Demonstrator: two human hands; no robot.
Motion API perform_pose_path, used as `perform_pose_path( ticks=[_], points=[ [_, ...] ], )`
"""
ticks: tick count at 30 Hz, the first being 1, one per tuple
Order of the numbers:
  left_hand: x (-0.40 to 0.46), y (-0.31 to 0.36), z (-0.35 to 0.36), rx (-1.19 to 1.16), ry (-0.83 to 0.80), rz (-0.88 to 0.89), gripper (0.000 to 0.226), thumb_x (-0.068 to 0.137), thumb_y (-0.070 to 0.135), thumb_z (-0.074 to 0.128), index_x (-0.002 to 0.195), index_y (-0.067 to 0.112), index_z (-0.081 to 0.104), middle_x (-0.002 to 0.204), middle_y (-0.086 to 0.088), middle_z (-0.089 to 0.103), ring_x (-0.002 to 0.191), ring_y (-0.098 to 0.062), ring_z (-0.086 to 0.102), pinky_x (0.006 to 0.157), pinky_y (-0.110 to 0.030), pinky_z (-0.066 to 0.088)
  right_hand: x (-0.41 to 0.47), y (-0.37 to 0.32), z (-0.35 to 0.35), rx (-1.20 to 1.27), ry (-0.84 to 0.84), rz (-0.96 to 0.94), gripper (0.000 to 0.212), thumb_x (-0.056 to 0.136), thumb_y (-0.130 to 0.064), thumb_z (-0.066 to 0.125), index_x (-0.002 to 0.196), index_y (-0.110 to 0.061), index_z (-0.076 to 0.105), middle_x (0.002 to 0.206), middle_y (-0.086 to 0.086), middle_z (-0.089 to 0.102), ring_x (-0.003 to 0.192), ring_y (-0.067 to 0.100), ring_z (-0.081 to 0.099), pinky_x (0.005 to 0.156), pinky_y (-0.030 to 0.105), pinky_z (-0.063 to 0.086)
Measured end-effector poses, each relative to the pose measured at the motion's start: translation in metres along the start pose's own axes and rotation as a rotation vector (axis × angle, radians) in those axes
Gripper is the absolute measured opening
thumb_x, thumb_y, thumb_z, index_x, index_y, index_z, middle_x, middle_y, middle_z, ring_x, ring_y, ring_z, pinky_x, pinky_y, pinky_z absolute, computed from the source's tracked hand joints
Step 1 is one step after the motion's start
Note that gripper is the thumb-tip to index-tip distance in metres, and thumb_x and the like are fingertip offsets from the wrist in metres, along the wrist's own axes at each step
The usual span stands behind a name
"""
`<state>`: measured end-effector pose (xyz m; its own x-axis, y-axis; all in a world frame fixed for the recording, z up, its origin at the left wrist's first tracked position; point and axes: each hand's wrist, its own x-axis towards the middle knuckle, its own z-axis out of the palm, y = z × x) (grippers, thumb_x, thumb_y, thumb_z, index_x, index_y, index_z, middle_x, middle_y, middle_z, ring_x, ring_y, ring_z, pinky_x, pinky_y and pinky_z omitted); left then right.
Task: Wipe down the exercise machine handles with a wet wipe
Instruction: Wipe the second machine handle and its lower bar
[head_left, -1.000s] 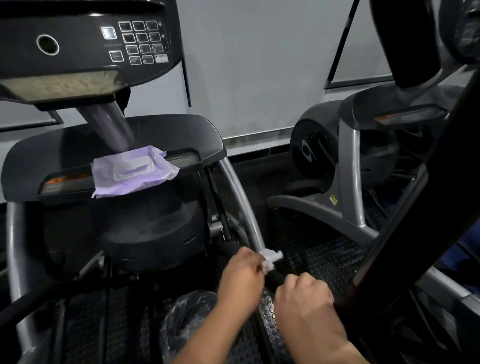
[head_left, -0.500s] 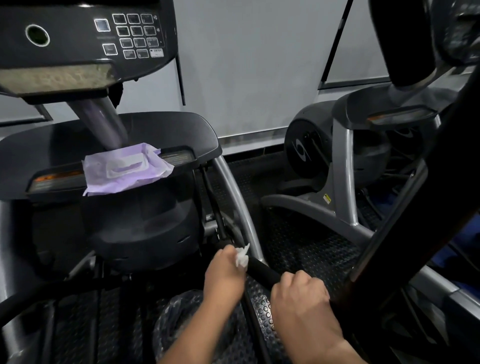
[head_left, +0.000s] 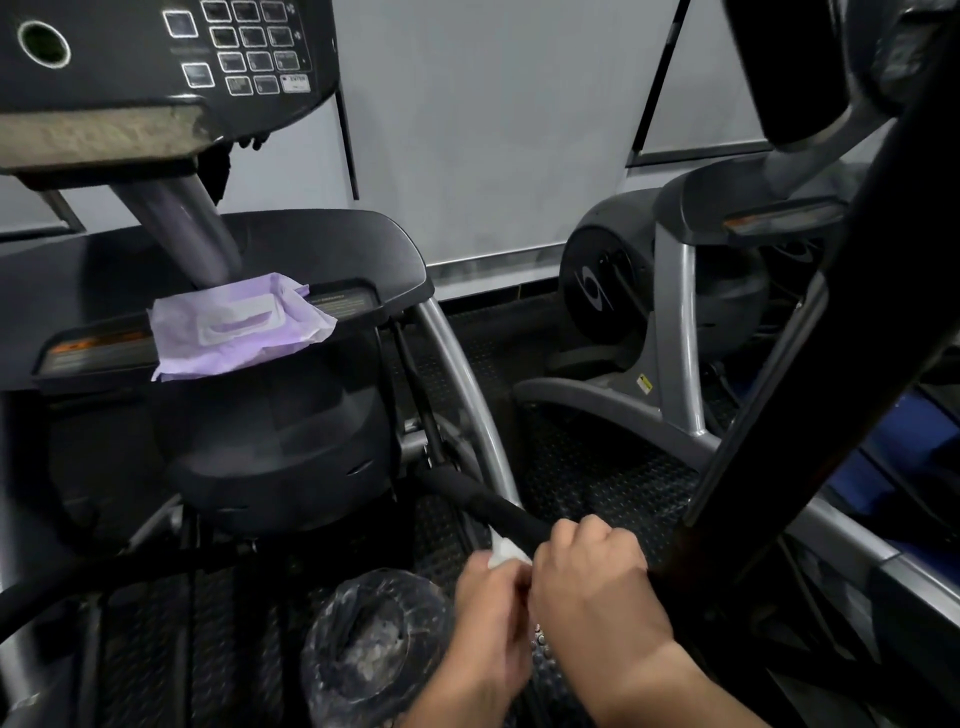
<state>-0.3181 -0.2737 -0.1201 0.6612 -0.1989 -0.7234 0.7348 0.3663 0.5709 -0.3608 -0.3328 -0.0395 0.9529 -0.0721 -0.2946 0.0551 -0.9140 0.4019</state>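
A black padded handle (head_left: 480, 499) runs low across the machine, from the centre down to the right. My left hand (head_left: 488, 608) grips a crumpled white wet wipe (head_left: 503, 552) against the handle's near part. Right beside it, my right hand (head_left: 597, 587) curls round the same handle. The two hands touch, and the stretch of handle under them is hidden. A purple pack of wipes (head_left: 239, 325) lies on the machine's black shelf (head_left: 332, 244).
The console with its keypad (head_left: 249, 49) hangs at the upper left. A thick black upright bar (head_left: 810, 364) crosses the right side, close to my right hand. A second machine (head_left: 670, 322) stands at the right. A bin lined with a black bag (head_left: 374, 639) sits below.
My left hand slid the wipe up the handle away from me, then back down until it met my right hand. The right hand stayed on the handle.
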Motion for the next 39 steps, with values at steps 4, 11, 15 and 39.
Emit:
perform_pose_path(
  ticks=[4, 11, 15, 39],
  points=[
    [0.016, 0.011, 0.000, -0.046, 0.087, 0.044, 0.025, 0.080, -0.021, 0.039, 0.086, 0.003, 0.048, 0.050, -0.009, 0.042, 0.039, -0.016, 0.040, 0.040, -0.021, 0.030, 0.002, 0.001, -0.002, -0.023, -0.020, 0.021, 0.029, 0.101, -0.005, 0.026, 0.120, 0.003, 0.046, 0.110, 0.018, 0.047, 0.102, 0.033, 0.050, 0.081, 0.045, 0.047],
    [0.022, -0.006, -0.006, -0.053, -0.126, -0.091, 0.019, 0.072, -0.010, 0.053, 0.081, 0.006, 0.052, 0.066, -0.005, 0.039, 0.055, -0.019, 0.043, 0.053, -0.032, 0.033, 0.022, 0.005, -0.009, 0.056, -0.155, 0.116, 0.034, 0.104, -0.018, 0.034, 0.132, -0.014, 0.052, 0.124, 0.011, 0.052, 0.115, 0.033, 0.051, 0.090, 0.048, 0.050],
    [0.032, 0.008, -0.005, -0.106, 0.040, 0.000, 0.023, 0.079, -0.017, 0.043, 0.084, 0.005, 0.048, 0.065, -0.007, 0.041, 0.046, -0.017, 0.044, 0.045, -0.025, 0.033, 0.018, 0.007, -0.012, 0.083, -0.118, 0.104, 0.035, 0.104, -0.015, 0.030, 0.131, -0.013, 0.052, 0.125, 0.012, 0.053, 0.115, 0.034, 0.051, 0.091, 0.048, 0.048],
    [0.008, -0.018, 0.003, -0.235, -0.347, -0.258, 0.041, 0.062, 0.015, 0.081, 0.097, 0.012, 0.060, 0.072, -0.008, 0.057, 0.060, -0.022, 0.057, 0.055, -0.033, 0.050, 0.021, 0.005, -0.007, 0.163, -0.110, 0.190, 0.024, 0.101, -0.016, 0.043, 0.119, -0.020, 0.058, 0.110, 0.006, 0.054, 0.103, 0.029, 0.057, 0.080, 0.045, 0.050]
  ],
)
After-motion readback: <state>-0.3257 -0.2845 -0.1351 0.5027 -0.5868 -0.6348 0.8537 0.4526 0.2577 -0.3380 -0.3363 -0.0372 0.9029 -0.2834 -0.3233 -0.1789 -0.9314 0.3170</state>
